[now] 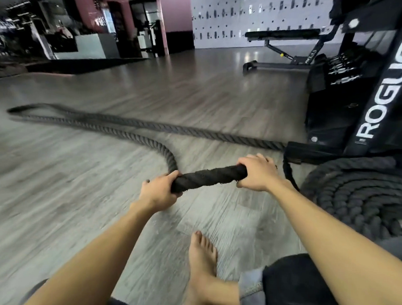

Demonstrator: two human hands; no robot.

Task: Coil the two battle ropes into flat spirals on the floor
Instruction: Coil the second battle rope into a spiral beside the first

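Note:
A thick black battle rope [127,128] lies in a long loop across the grey wood floor, running from the rack base out to the far left and back. Its wrapped end [208,178] is lifted off the floor, held between both hands. My left hand [158,192] grips the lower left part of that end. My right hand [256,172] grips the upper right part. A second black rope [359,200] lies coiled in a flat spiral on the floor at the right, beside the rack.
A black ROGUE rack [368,95] stands at the right, with the rope anchored at its base. A weight bench [283,40] sits at the back. My bare foot [202,256] rests on the floor below the hands. A dark platform [84,64] lies far left.

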